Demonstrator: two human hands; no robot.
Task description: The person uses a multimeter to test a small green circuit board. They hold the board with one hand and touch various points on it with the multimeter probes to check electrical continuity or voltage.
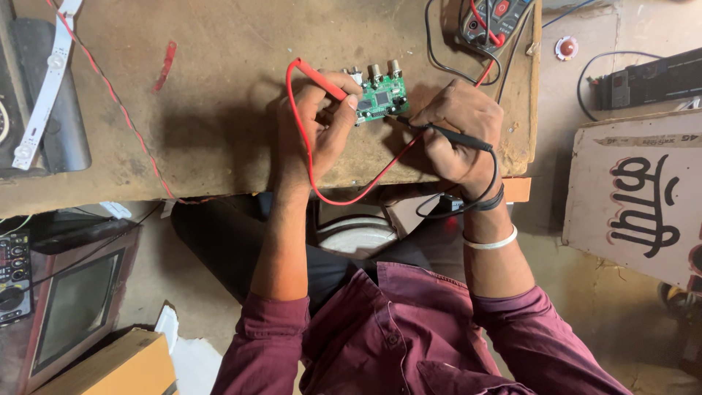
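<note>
Upper centre of frame: green circuit board (pixel 382 96) on bench (pixel 219 110), long axis left-right (jacks toward top). Left hand (pixel 316 121) fingers pinch red probe (pixel 320 79); right hand (pixel 457 128) grips black probe (pixel 439 132), tip pointing left at board.

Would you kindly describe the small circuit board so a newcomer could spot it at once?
Look at the worn brown workbench; near its middle, the left hand and right hand meet. Between them lies the circuit board, the only green thing there, with round metal sockets along its far edge.
</note>
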